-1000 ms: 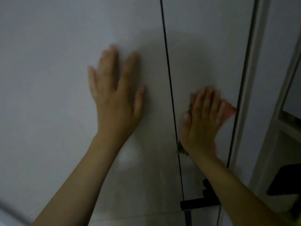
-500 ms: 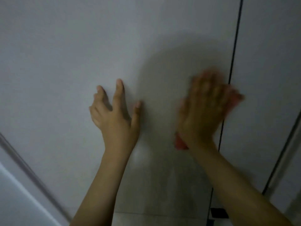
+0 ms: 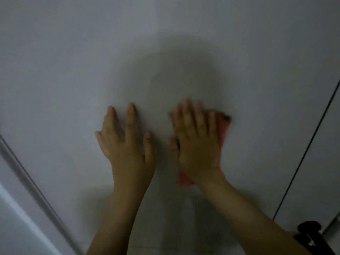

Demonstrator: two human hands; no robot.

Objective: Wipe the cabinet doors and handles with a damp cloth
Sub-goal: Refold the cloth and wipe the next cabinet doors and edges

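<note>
Head view. A pale door [image 3: 73, 74] fills most of the frame, dimly lit, with a soft shadow cast across its middle. The left hand [image 3: 127, 142] lies flat on the door, fingers straight and spread, holding nothing. Just to its right, apart from it, the right hand [image 3: 197, 144] presses a red cloth [image 3: 225, 129] flat against the same door with straight fingers; cloth edges show beyond the little-finger side at the right and below the heel of the hand near the wrist. The right hand is slightly blurred. Both forearms enter from the near edge, bare. A thin dark gap [image 3: 305, 155] runs diagonally at the right, dividing this door from the next door [image 3: 327, 162]. At the near right corner a black handle [image 3: 311, 234] shows, partly cut by the frame edge, well apart from both hands. At the left a grey edge strip [image 3: 27, 181] runs diagonally beside the door.
</note>
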